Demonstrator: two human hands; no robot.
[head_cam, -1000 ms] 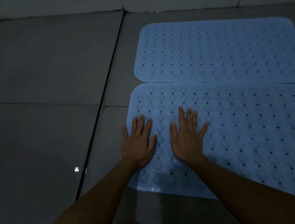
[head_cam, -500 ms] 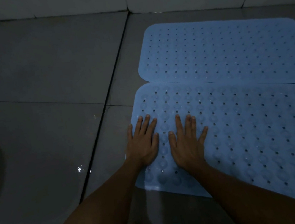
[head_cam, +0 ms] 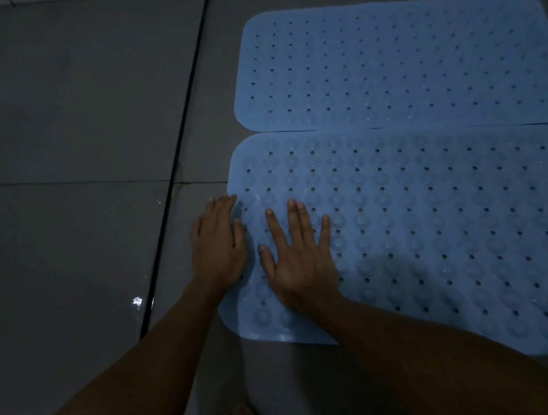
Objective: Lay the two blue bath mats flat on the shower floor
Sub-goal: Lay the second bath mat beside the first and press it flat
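Head view: both mats lie spread on the shower floor [head_cam: 64,112], long sides touching.
Far mat [head_cam: 403,60]: well ahead of both hands, looks flat; long axis runs left to right.
Near mat [head_cam: 440,221]: under the hands, stretching away to their right along the same axis; looks nearly flat.
Right hand [head_cam: 301,259]: fingers straight and spread, palm pressing the near mat close to its left end.
Left hand [head_cam: 218,245]: fingers straight and together, at the mat's left edge, partly on the floor.
Next move: probably smoothing rightward; the right hand is nearer that unpressed stretch.
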